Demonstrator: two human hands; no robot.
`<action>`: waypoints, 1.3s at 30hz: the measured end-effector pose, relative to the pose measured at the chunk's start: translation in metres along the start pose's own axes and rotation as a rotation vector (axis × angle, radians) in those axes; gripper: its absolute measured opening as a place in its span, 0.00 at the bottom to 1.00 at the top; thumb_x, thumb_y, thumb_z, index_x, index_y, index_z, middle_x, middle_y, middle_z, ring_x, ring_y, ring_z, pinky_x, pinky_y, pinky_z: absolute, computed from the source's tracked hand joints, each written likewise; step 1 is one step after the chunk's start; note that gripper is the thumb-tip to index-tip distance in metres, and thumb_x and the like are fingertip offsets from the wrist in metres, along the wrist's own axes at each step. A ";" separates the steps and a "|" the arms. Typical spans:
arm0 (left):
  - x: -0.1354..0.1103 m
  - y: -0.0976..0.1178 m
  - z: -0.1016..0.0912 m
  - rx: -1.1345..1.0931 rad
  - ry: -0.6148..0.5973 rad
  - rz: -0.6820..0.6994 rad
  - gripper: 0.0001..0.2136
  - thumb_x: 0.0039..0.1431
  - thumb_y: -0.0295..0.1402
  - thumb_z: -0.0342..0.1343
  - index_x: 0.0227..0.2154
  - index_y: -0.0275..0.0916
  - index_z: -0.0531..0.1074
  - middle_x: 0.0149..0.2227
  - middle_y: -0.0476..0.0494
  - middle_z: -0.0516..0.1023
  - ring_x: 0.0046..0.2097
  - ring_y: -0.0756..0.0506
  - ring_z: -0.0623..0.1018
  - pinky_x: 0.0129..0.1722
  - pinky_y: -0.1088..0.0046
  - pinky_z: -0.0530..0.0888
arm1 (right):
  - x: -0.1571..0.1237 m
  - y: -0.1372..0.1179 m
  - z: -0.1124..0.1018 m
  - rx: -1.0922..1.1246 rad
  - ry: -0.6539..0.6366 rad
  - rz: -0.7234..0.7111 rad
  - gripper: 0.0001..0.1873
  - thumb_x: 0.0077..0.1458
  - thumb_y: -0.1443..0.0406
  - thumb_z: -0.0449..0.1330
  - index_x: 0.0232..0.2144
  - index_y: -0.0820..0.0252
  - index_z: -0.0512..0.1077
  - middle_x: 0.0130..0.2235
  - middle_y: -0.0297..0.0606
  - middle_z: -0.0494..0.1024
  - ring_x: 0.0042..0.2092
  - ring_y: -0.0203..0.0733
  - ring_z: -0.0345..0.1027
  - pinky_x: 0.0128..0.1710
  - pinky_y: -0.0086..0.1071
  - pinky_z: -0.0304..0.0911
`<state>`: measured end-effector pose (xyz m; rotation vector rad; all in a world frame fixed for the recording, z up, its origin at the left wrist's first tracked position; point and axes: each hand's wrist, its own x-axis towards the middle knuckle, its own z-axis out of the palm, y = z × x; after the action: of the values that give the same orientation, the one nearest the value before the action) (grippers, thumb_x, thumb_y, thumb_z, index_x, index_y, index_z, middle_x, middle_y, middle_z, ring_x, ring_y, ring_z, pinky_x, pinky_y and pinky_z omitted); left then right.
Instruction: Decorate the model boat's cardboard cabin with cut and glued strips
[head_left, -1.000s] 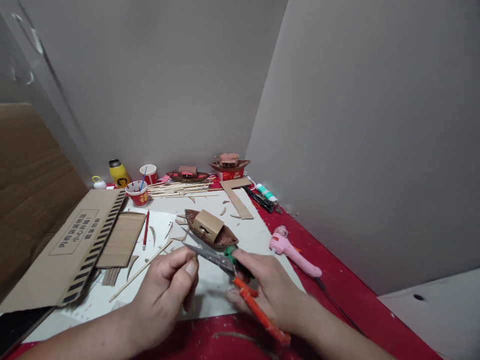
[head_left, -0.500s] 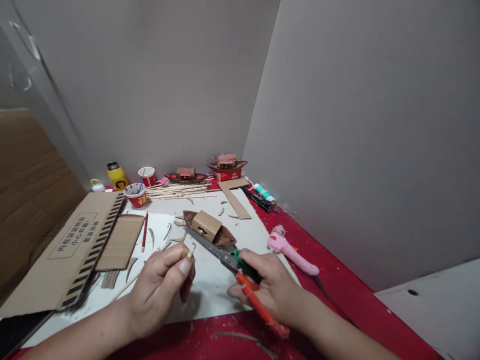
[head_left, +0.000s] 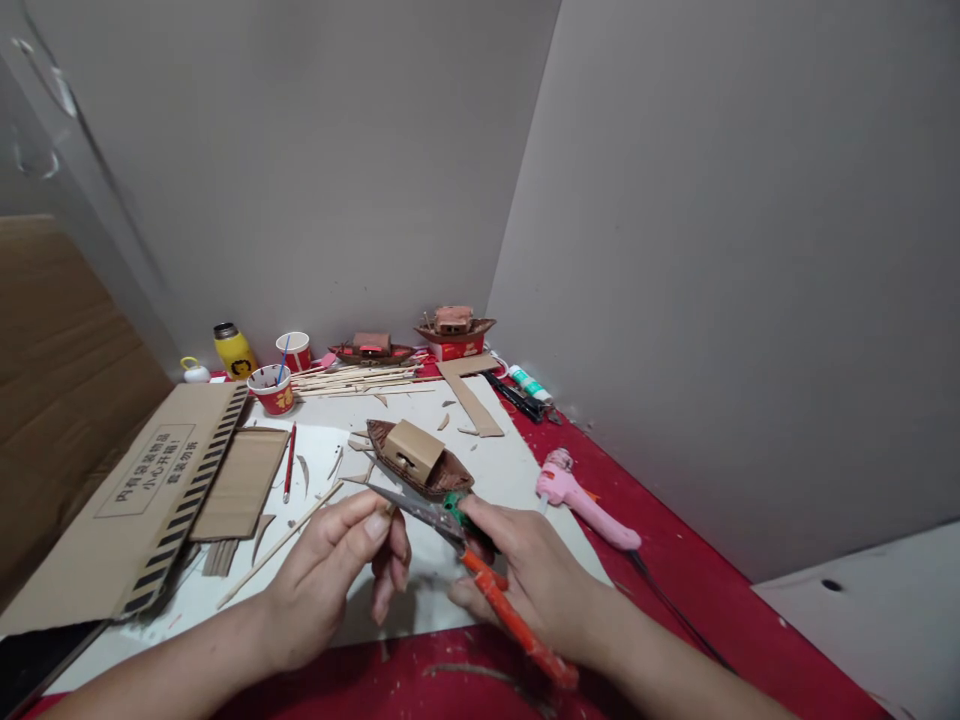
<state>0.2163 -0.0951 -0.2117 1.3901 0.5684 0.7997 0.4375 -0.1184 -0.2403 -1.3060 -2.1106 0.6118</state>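
My right hand (head_left: 517,560) is wrapped around scissors (head_left: 420,508) with one orange and one green handle. Their blades point up and left and reach over the fingertips of my left hand (head_left: 341,560). Thumb and forefinger of that left hand pinch a small pale wooden piece (head_left: 390,509), mostly hidden by the fingers and blade. Just beyond the scissors sits a brown model boat (head_left: 454,470) with a tan cardboard cabin (head_left: 416,451) on it. A thin wooden stick (head_left: 281,543) lies on the white board beside my left hand.
A pink glue gun (head_left: 589,510) lies at the right on the red table. Left are a printed cardboard box flap (head_left: 161,470), a cardboard piece (head_left: 244,485) and a red pencil (head_left: 289,462). Behind stand paper cups (head_left: 271,390), a yellow bottle (head_left: 234,352), loose sticks (head_left: 352,380) and two finished-looking boats (head_left: 454,325).
The scissors have moved left and down, bringing the blades over the wooden piece in my left fingers. My left hand has shifted slightly right, its lower fingers more extended.
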 end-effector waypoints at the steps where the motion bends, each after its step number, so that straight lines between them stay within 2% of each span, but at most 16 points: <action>1: 0.000 0.000 0.000 -0.002 -0.002 0.011 0.16 0.67 0.42 0.49 0.29 0.34 0.69 0.25 0.48 0.72 0.22 0.54 0.71 0.25 0.77 0.68 | -0.001 0.001 0.001 0.015 -0.006 -0.006 0.16 0.51 0.56 0.61 0.27 0.54 0.56 0.25 0.27 0.63 0.26 0.36 0.54 0.27 0.29 0.49; 6: 0.000 -0.002 0.001 0.002 0.029 0.040 0.11 0.68 0.38 0.48 0.36 0.37 0.70 0.32 0.47 0.75 0.23 0.54 0.72 0.25 0.77 0.69 | -0.002 0.003 0.001 -0.104 0.087 -0.077 0.18 0.52 0.51 0.59 0.28 0.54 0.57 0.25 0.30 0.66 0.26 0.37 0.56 0.26 0.30 0.50; 9: 0.000 -0.002 0.000 0.016 0.033 0.029 0.11 0.68 0.37 0.48 0.33 0.37 0.68 0.31 0.48 0.76 0.22 0.56 0.72 0.24 0.79 0.67 | -0.001 0.003 0.001 -0.187 0.148 -0.120 0.17 0.52 0.51 0.59 0.30 0.55 0.60 0.27 0.34 0.69 0.28 0.41 0.60 0.28 0.31 0.52; 13: 0.001 0.004 -0.003 0.046 -0.001 0.028 0.12 0.67 0.40 0.50 0.33 0.37 0.68 0.28 0.49 0.75 0.20 0.57 0.70 0.21 0.81 0.65 | 0.000 0.001 -0.002 -0.141 0.083 -0.109 0.18 0.50 0.53 0.62 0.35 0.57 0.62 0.31 0.37 0.72 0.32 0.43 0.65 0.32 0.33 0.57; 19: 0.004 0.013 -0.009 0.188 -0.042 -0.005 0.13 0.67 0.42 0.49 0.33 0.37 0.68 0.27 0.50 0.72 0.20 0.56 0.68 0.21 0.81 0.65 | -0.001 -0.002 -0.004 -0.084 0.014 -0.079 0.16 0.49 0.58 0.62 0.28 0.54 0.56 0.25 0.29 0.65 0.26 0.37 0.57 0.27 0.29 0.50; 23: 0.004 0.018 -0.011 0.292 -0.059 0.001 0.15 0.67 0.41 0.47 0.31 0.37 0.68 0.27 0.49 0.72 0.21 0.55 0.68 0.22 0.79 0.67 | -0.002 0.000 -0.002 -0.122 0.064 -0.094 0.18 0.50 0.56 0.61 0.26 0.53 0.53 0.23 0.26 0.60 0.24 0.35 0.52 0.25 0.29 0.46; 29: 0.002 0.026 -0.015 0.478 -0.071 -0.032 0.19 0.68 0.42 0.45 0.27 0.35 0.70 0.22 0.49 0.69 0.22 0.54 0.69 0.22 0.79 0.66 | -0.006 0.010 0.000 -0.120 0.126 -0.153 0.20 0.53 0.53 0.61 0.25 0.53 0.54 0.20 0.24 0.57 0.21 0.33 0.49 0.23 0.29 0.45; 35: 0.005 0.025 -0.016 0.292 -0.046 -0.084 0.14 0.66 0.41 0.49 0.36 0.35 0.71 0.27 0.47 0.74 0.21 0.55 0.69 0.22 0.79 0.66 | -0.005 0.009 -0.004 -0.079 0.110 -0.070 0.19 0.53 0.54 0.61 0.25 0.54 0.55 0.19 0.23 0.58 0.21 0.32 0.47 0.21 0.28 0.46; 39: 0.007 0.026 -0.016 0.252 -0.033 -0.070 0.13 0.66 0.42 0.50 0.35 0.36 0.71 0.28 0.48 0.73 0.21 0.55 0.69 0.22 0.80 0.66 | -0.001 0.003 -0.006 -0.117 0.079 -0.070 0.18 0.50 0.53 0.63 0.29 0.54 0.58 0.24 0.28 0.67 0.25 0.36 0.58 0.25 0.29 0.52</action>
<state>0.2043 -0.0796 -0.1872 1.6011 0.7067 0.6645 0.4437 -0.1176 -0.2375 -1.2907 -2.1445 0.4059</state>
